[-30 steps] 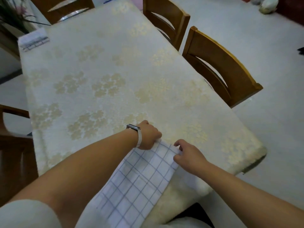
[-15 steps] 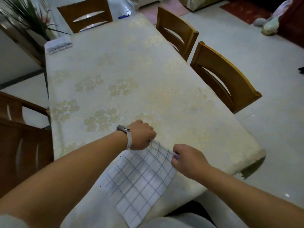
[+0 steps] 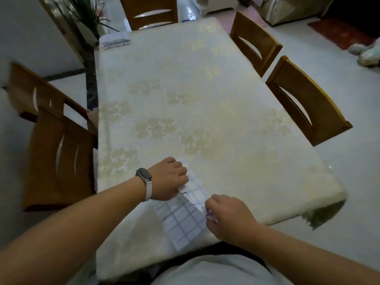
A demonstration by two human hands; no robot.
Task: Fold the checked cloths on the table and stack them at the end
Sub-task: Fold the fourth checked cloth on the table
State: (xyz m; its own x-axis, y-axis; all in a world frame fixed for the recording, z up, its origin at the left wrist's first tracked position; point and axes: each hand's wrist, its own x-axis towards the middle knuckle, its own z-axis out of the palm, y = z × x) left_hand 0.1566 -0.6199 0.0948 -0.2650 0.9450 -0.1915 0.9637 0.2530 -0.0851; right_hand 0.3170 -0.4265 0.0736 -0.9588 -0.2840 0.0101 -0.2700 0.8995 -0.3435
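Note:
A white cloth with a blue check [image 3: 183,219] lies at the near edge of the table [image 3: 185,95], partly hanging over it towards my body. My left hand [image 3: 169,177], with a watch on the wrist, pinches the cloth's far left corner. At the cloth's far right corner, my right hand [image 3: 226,214] is closed on the fabric. The cloth is stretched between the two hands. A small stack of folded checked cloths [image 3: 115,41] rests on the far left corner of the table.
A cream flowered tablecloth covers the table. Wooden chairs stand around it: two on the right [image 3: 304,99], two on the left [image 3: 55,140], one at the far end [image 3: 150,12]. A potted plant [image 3: 82,15] stands beyond the far left corner.
The view has swung up and left, showing more of the table. Both hands still hold the cloth's corners; more of the cloth has been drawn up onto the near edge.

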